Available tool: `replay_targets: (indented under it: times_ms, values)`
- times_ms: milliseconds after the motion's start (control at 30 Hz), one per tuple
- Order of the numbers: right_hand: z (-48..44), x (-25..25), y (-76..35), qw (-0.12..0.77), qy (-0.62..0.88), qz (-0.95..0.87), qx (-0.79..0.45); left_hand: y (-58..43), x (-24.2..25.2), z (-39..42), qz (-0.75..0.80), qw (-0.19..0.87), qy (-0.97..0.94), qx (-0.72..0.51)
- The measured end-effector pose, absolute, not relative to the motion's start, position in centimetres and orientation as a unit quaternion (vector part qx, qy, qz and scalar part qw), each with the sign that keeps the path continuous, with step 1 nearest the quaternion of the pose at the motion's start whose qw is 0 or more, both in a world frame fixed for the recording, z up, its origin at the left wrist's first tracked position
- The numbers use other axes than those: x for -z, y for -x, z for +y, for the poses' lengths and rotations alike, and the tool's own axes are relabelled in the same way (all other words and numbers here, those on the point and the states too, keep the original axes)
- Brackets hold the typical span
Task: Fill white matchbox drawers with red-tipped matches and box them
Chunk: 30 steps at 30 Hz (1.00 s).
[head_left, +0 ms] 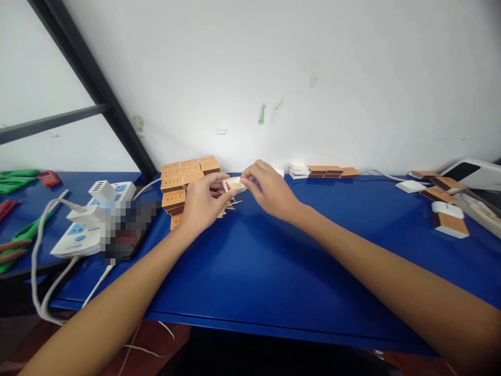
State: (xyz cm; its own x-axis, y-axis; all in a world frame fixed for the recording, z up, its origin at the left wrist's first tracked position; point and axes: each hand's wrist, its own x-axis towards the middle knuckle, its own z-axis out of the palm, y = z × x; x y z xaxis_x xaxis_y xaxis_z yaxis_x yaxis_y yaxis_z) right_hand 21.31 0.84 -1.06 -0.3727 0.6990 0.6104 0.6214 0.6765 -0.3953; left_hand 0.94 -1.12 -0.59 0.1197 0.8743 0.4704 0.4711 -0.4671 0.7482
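Over the back of the blue table, my left hand (203, 201) grips a small white matchbox tray (226, 185) between thumb and fingers. Red-tipped matches (236, 186) lie in the tray, side by side. My right hand (270, 188) is closed in a pinch at the tray's right end; whether it grips the tray or matches is hidden by the fingers. Below the tray, a heap of loose matches (229, 208) rests on the table, partly covered by my left hand. Just left and behind stand stacked orange matchboxes (173, 198) with red printing.
White trays (299, 170) and brown matchboxes (332, 171) line the wall. More matchboxes (450, 224) lie right, near a white device (475, 177). A power strip (78, 237), cables and a phone (135, 232) occupy the left side. Green-handled tools (29, 232) lie beyond a black frame (105, 99).
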Motion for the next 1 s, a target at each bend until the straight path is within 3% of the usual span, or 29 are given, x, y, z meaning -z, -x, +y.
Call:
replay_targets:
  times_ms: [100,300,500,633,800,1000]
  values:
    - [1.4,2.3,-21.4,0.41,0.451,-0.79,-0.064,-0.9,0.4,-1.2,0.465,0.228,-0.7,-0.492]
    - [1.8,4.6,-20.6,0.278,0.419,-0.858,-0.101,-0.9,0.1,-1.3,0.482,0.21,-0.692,-0.495]
    - [1.0,2.9,-21.3,0.185,0.484,-0.853,-0.059,-1.0,0.3,-1.2,0.474,0.22,-0.693,-0.497]
    - [0.9,1.0,-22.4,0.113,0.573,-0.804,-0.11,-1.0,0.5,-1.2,0.473,0.216,-0.699,-0.492]
    - [2.1,0.6,-23.9,0.18,0.464,-0.857,-0.135,-1.0,0.5,-1.1,0.47,0.222,-0.698,-0.492]
    - [3.3,1.9,-25.5,0.167,0.335,-0.915,-0.152,-1.0,0.6,-1.1,0.471,0.213,-0.705,-0.486]
